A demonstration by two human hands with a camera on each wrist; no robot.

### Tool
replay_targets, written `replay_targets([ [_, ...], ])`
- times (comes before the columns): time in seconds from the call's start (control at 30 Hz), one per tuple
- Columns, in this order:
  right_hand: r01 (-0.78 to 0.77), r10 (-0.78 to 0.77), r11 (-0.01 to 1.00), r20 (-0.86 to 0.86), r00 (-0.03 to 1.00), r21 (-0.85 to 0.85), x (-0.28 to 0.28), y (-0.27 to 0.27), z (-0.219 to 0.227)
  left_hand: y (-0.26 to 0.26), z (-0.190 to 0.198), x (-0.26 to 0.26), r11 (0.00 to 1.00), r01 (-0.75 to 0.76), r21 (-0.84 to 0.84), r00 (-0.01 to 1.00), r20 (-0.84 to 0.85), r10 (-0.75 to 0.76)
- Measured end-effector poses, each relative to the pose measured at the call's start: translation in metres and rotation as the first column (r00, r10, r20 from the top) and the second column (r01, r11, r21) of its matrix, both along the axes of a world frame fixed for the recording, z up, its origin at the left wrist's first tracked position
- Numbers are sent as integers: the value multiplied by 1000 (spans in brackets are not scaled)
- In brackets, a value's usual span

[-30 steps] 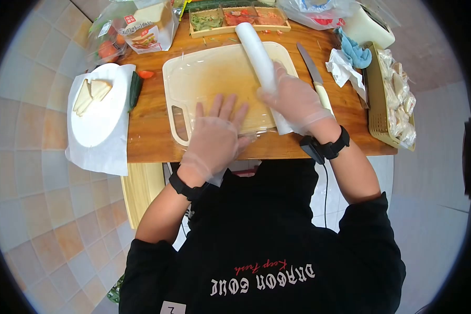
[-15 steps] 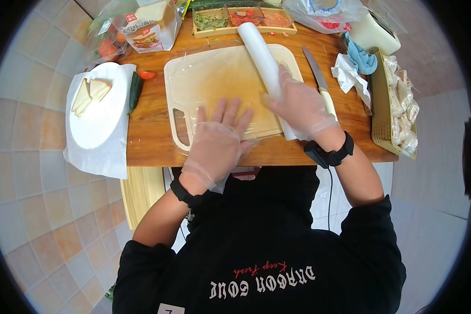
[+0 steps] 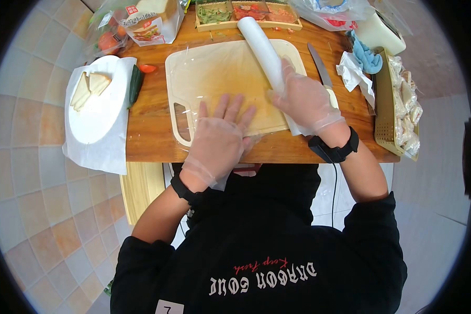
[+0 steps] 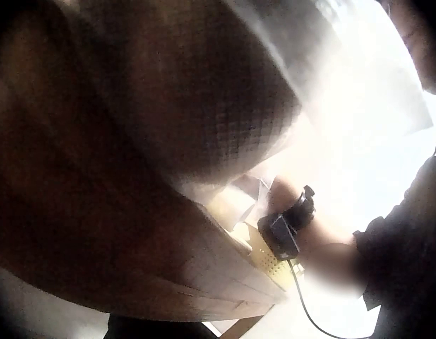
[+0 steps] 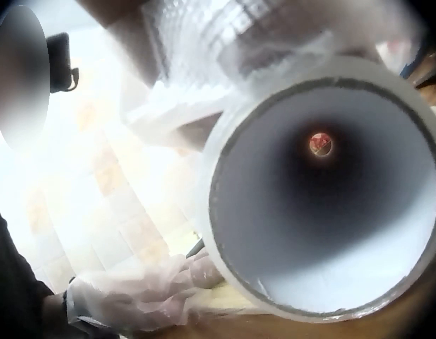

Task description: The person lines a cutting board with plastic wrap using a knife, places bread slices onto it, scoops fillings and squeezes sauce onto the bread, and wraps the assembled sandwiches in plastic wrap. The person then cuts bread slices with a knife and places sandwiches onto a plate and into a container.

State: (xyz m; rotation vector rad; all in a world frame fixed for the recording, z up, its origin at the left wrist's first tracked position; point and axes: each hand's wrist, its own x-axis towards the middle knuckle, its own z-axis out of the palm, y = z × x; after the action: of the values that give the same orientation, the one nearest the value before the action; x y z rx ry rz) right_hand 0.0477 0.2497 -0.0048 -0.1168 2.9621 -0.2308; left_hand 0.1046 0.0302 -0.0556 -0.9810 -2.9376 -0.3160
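Note:
Clear film lies over the cream cutting board [image 3: 186,68] in the head view. The gloved left hand [image 3: 217,141] rests on the film at the board's near edge, fingers spread. At the board's right side the gloved right hand [image 3: 309,102] grips a white roll of film [image 3: 261,47], which slants across the board. In the right wrist view the hollow end of the roll [image 5: 324,212] fills much of the picture, with the left hand [image 5: 140,296] beyond it. The left wrist view is mostly dark glove, with the right forearm [image 4: 324,236] behind.
A white plate [image 3: 91,123] with bread triangles and a cucumber [image 3: 135,86] lie left. A knife [image 3: 320,65], tissue [image 3: 353,73], blue cloth [image 3: 369,57] and basket [image 3: 384,125] of wrapped items stand right. Behind are a bread bag [image 3: 162,31] and a tray [image 3: 248,24] of cut vegetables.
In the head view the right hand and the roll's near end have shifted slightly right. The left hand has stayed almost in place on the film.

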Motion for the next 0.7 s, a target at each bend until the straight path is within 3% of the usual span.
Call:
replay_targets([
  [0.43, -60, 69, 995, -105, 992, 82, -4, 16, -7, 1, -2, 0, 1000, 3, 5, 1000, -12, -3],
  [0.57, 13, -7, 997, -74, 997, 81, -1, 32, 7, 2, 2, -1, 1000, 2, -4, 1000, 13, -2],
  [0.7, -20, 24, 1000, -169, 985, 22, 7, 42, 10, 3, 3, 0, 1000, 10, -6, 1000, -3, -10],
])
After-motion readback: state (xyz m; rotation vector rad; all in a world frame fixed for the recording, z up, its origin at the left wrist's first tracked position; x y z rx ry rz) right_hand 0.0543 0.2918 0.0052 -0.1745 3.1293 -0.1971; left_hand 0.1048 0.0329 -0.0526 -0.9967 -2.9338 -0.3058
